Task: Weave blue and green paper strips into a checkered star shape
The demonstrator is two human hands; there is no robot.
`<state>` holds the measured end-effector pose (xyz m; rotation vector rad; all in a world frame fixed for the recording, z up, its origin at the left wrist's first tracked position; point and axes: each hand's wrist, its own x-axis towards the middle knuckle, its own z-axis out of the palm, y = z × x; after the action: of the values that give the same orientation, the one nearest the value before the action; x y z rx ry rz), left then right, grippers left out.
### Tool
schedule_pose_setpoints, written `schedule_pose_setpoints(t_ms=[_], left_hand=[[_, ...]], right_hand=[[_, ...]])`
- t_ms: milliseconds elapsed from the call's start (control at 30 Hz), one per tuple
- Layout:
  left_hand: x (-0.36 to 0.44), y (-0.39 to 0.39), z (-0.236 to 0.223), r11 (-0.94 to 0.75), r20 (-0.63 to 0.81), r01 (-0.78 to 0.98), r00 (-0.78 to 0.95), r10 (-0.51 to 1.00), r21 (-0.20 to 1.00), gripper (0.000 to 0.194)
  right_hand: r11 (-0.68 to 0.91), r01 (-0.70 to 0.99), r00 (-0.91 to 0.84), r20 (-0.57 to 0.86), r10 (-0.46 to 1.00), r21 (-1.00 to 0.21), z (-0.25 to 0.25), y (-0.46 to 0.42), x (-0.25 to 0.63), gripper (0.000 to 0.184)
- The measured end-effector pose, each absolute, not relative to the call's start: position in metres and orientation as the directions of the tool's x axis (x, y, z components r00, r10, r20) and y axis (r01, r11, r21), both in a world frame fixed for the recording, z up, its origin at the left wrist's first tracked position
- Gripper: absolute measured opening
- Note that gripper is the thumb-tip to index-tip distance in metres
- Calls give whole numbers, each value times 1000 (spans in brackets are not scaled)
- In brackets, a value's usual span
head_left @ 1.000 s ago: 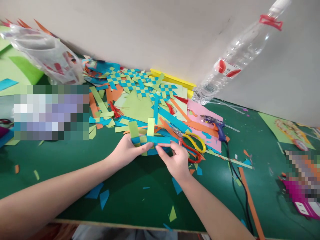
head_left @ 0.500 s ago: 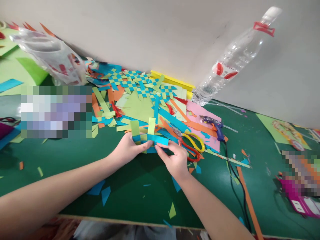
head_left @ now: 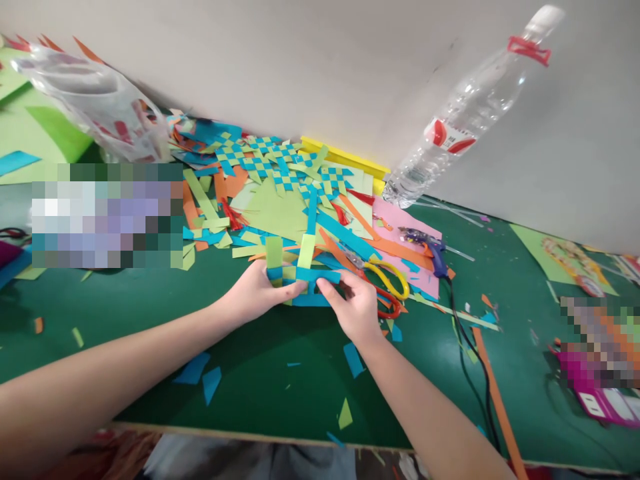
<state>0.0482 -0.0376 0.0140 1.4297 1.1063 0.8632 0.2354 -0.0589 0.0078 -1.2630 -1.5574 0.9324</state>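
Note:
Between my hands is a small weave of blue and light-green paper strips (head_left: 289,274), held just above the green table. My left hand (head_left: 257,291) is closed on its left side, thumb lying across the front. My right hand (head_left: 354,301) pinches the loose right end of a blue paper strip (head_left: 320,275) between thumb and fingers. Two green strip ends stand up from the weave's top edge. Scissors (head_left: 387,279) with one yellow and one red handle loop lie right behind my right hand, partly hidden by it.
Finished blue-green woven pieces (head_left: 285,163) lie heaped at the back by the wall. A clear plastic bottle (head_left: 465,107) leans there. A glue gun (head_left: 430,250) rests on pink paper, its black cord (head_left: 467,347) trailing forward. A plastic bag (head_left: 100,100) stands back left. Paper scraps dot the table (head_left: 240,400).
The blue strip's right end, earlier angled down across the weave, now lies nearly level. My right thumb has shifted up onto it. My left hand stays about where it was.

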Motion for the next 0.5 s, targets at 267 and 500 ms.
schedule_pose_setpoints(t_ms=[267,500], left_hand=[[46,-37,15,51,-91,116,372,924,992,29],[47,-38,15,62,-94,99,368,925,993,36]], right_hand=[[165,234,-107,144,984,-958,6,-57,236,20],[106,131,-157,85,984,-986,8,-56,236,20]])
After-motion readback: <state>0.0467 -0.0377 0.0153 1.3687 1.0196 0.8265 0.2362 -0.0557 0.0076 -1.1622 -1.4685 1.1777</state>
